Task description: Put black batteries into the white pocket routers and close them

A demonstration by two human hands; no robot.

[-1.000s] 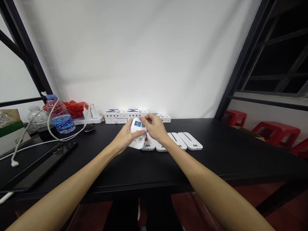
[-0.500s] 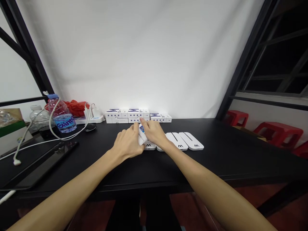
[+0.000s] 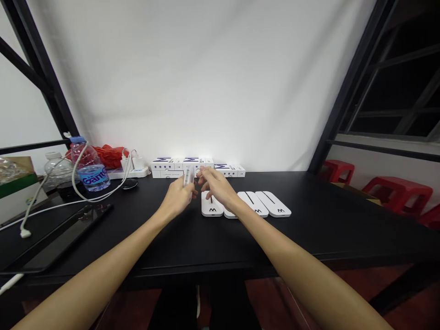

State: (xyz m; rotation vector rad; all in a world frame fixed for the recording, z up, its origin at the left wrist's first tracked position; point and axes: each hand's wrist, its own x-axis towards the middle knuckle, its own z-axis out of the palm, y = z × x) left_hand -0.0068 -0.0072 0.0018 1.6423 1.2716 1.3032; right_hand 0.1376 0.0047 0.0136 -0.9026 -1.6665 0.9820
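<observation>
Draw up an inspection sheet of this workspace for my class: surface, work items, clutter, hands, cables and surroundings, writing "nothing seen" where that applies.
Surface: black table, no spill seen.
Work items: a white device, blurred and held edge-on; four flat white devices in a row, one partly hidden by the right arm; white boxes by the wall.
Clutter: labelled bottle, red bag, dark flat panel, all on the left.
Left hand: grips the single device.
Right hand: fingers parted beside it, no item seen held.
Cables: white cable looped near the bottle.
Surroundings: white wall behind; red stools right.
</observation>
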